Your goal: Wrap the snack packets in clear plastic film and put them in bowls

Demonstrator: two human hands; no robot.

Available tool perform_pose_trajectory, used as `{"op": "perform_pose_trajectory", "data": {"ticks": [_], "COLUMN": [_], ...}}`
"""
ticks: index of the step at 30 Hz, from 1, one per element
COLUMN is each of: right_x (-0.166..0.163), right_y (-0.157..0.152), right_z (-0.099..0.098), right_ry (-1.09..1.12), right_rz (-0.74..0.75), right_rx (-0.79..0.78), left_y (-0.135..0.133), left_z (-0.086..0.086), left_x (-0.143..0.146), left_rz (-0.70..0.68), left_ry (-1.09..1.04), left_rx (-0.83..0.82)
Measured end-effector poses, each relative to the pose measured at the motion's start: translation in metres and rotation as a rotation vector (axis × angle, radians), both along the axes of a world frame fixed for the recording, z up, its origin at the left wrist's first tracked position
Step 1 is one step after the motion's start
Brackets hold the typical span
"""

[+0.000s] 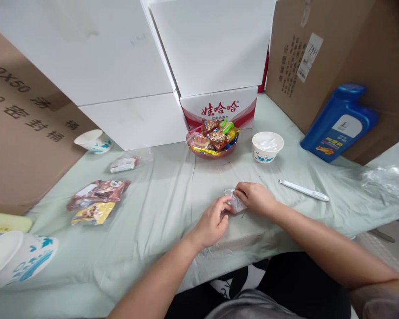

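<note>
A small crumpled clear plastic packet (238, 204) lies on the cloth near the table's front edge, between my two hands. My left hand (213, 221) comes from the left with its fingers curled, the fingertips against the packet's left side and the thumb a little lower. Over the packet's upper right side, my right hand (256, 197) has its fingers bent and pressed together on the plastic. What the packet contains I cannot make out. Beyond the hands stands a bowl (210, 154) heaped with wrapped snacks (217, 138).
A paper bowl (267, 156) with clear plastic inside stands right of the snacks. A white box cutter (302, 190) lies by my right forearm. A blue bottle (339, 124) leans against a carton (306, 53). Snack packets (99, 195) and a paper tub (36, 259) are at left.
</note>
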State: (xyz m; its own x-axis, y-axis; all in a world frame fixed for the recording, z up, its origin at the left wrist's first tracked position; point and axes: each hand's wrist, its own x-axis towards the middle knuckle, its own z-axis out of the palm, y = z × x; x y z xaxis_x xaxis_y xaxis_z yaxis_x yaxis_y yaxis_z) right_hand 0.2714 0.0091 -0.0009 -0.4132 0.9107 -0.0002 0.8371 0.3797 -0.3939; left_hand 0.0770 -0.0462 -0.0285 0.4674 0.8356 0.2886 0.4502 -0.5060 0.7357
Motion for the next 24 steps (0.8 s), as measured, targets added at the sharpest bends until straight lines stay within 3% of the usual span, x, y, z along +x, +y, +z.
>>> {"op": "perform_pose_trajectory", "data": {"ticks": [6, 13, 19, 21, 24], "right_x": [-0.016, -0.028, -0.001, 0.008, 0.012], "right_y": [0.007, 0.013, 0.029, 0.024, 0.005], "right_z": [0.014, 0.007, 0.015, 0.013, -0.003], "right_ry": [-0.290, -0.329, -0.302, -0.161, 0.077], "right_rz": [-0.020, -0.065, -0.142, -0.050, 0.290], "right_rx": [-0.041, -0.018, 0.092, 0.178, 0.227], "left_y": [0.001, -0.003, -0.003, -0.002, -0.003], "left_z": [0.006, -0.002, -0.002, -0.002, -0.002], "left_x": [0.002, 0.008, 0.009, 0.009, 0.008], "left_rz": [-0.047, 0.012, 0.019, 0.023, 0.035], "left_ry": [0.098, 0.296, 0.357, 0.353, 0.308], "left_rx": [0.122, 0.279, 0.317, 0.328, 0.364]}}
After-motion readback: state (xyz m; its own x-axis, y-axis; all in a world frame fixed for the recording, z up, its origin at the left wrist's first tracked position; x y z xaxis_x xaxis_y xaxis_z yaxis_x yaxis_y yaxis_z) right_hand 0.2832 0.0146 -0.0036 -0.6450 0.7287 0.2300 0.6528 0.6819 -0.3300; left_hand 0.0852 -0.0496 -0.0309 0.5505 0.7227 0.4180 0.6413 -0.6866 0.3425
